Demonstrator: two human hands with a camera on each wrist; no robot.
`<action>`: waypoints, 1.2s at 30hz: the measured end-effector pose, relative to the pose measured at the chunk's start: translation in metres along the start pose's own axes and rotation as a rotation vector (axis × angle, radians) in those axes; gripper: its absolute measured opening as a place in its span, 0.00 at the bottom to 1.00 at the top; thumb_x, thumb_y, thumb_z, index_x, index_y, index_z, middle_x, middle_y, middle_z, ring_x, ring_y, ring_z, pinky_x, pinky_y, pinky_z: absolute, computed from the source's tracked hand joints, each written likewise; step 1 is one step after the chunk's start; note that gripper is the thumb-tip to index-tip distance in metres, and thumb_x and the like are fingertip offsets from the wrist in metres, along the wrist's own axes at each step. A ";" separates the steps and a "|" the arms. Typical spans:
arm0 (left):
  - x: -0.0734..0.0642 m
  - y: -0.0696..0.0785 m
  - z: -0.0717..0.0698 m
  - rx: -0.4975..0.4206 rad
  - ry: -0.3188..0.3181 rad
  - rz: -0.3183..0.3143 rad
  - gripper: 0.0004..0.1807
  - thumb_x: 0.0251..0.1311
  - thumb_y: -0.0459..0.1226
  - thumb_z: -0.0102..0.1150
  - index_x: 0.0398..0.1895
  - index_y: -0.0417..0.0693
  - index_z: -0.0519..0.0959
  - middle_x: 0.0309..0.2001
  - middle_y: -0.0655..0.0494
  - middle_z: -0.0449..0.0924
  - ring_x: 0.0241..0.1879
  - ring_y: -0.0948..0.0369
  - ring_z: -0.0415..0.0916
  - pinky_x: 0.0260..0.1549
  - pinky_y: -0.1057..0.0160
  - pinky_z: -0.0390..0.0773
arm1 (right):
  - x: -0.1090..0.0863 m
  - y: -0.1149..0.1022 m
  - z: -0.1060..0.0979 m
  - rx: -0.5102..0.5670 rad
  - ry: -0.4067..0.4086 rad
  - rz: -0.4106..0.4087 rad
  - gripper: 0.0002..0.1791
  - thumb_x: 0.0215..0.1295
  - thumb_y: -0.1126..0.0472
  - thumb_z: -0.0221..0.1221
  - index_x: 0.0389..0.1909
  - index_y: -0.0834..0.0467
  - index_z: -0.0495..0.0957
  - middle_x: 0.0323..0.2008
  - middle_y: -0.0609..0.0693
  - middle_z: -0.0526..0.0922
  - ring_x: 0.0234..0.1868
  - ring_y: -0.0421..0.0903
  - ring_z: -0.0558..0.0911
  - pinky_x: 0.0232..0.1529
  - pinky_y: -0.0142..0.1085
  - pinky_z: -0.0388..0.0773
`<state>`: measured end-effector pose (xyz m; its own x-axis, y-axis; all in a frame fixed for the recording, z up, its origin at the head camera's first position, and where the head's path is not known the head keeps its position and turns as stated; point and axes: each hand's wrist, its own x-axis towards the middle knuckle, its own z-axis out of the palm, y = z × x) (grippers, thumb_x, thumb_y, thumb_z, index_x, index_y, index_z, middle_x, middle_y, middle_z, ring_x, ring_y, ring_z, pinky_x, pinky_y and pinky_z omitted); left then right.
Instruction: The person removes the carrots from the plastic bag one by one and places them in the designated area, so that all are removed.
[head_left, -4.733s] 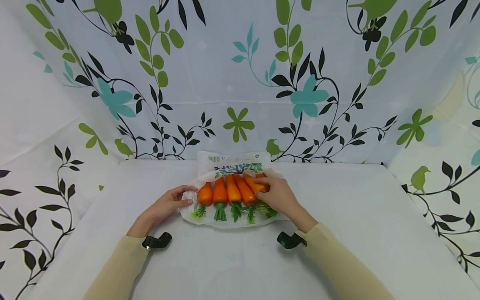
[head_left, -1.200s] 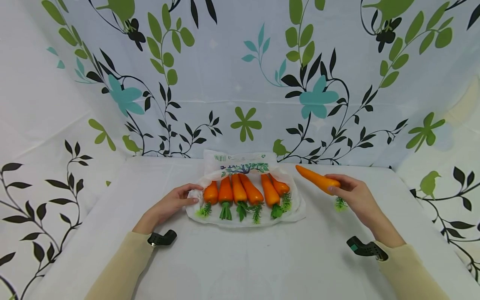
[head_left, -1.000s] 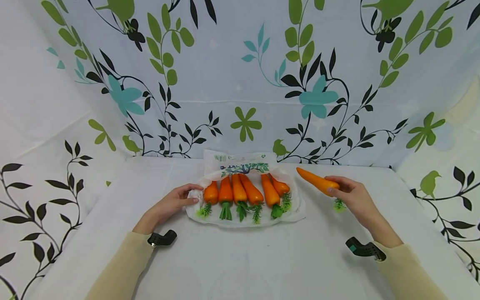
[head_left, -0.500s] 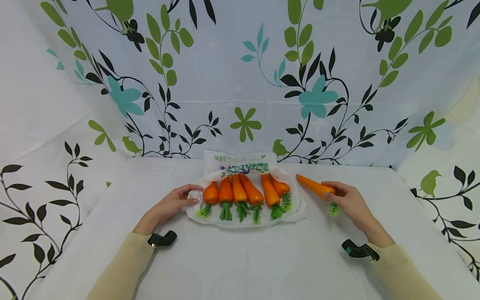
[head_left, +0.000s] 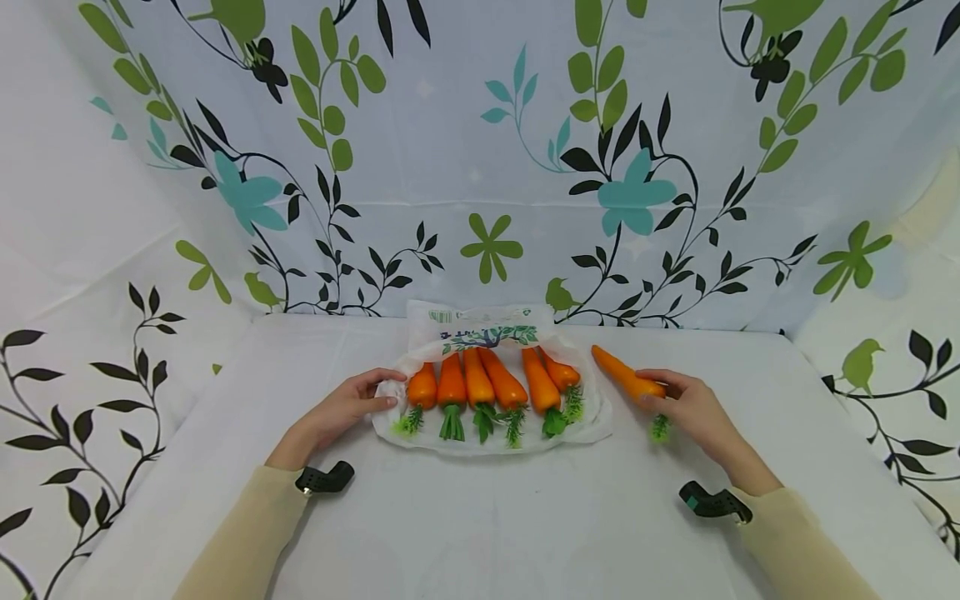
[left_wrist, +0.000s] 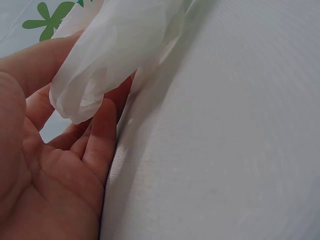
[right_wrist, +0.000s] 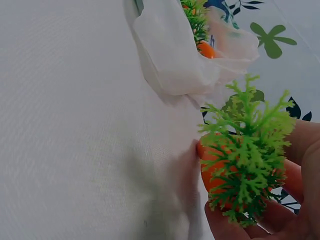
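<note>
In the head view my right hand (head_left: 693,410) grips an orange toy carrot (head_left: 624,375) by its thick end, the tip pointing away to the upper left. The carrot is just right of a white plastic bag (head_left: 487,446). In the right wrist view its feathery green top (right_wrist: 250,155) covers much of the orange body, which sits between thumb and fingers. My left hand (head_left: 341,410) holds the bag's left edge; in the left wrist view the gathered film (left_wrist: 120,50) runs between thumb and fingers. Several more carrots (head_left: 478,377) lie side by side in the bag's mouth.
A white cloth covers the table (head_left: 480,533). Behind it hangs a curtain (head_left: 420,192) printed with leaves, birds and flowers. The bag's printed back part (head_left: 480,321) lies near the table's far edge. A gap shows between the carrots in the bag, right of the middle.
My right hand was among the carrots in the bag, then came out to the right with one. Over the last second it sank and moved slightly left with the carrot. My left hand stayed still.
</note>
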<state>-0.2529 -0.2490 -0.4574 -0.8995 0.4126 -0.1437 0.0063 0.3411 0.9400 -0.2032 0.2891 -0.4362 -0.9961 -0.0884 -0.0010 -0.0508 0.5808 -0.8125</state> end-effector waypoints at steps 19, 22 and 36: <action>-0.001 0.001 0.000 -0.003 0.005 -0.021 0.25 0.66 0.42 0.63 0.65 0.48 0.73 0.71 0.47 0.62 0.63 0.50 0.62 0.60 0.62 0.68 | 0.002 0.004 0.009 0.004 -0.005 0.015 0.28 0.66 0.57 0.65 0.65 0.61 0.73 0.64 0.65 0.73 0.64 0.63 0.72 0.62 0.56 0.69; -0.001 0.001 0.000 0.005 0.006 -0.025 0.25 0.66 0.42 0.63 0.65 0.50 0.73 0.71 0.47 0.62 0.63 0.50 0.61 0.62 0.60 0.67 | 0.002 0.005 0.010 0.011 0.000 0.012 0.30 0.66 0.54 0.65 0.66 0.61 0.73 0.64 0.65 0.73 0.64 0.64 0.72 0.62 0.56 0.68; -0.001 0.001 -0.001 -0.011 0.001 -0.022 0.25 0.65 0.42 0.64 0.64 0.50 0.73 0.72 0.47 0.61 0.66 0.48 0.58 0.68 0.45 0.57 | 0.001 0.003 0.012 0.003 0.001 0.003 0.31 0.66 0.52 0.65 0.66 0.60 0.73 0.65 0.64 0.72 0.65 0.65 0.70 0.63 0.58 0.67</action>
<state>-0.2525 -0.2497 -0.4563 -0.8999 0.4040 -0.1645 -0.0187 0.3411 0.9398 -0.2030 0.2809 -0.4457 -0.9963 -0.0860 -0.0026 -0.0478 0.5786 -0.8142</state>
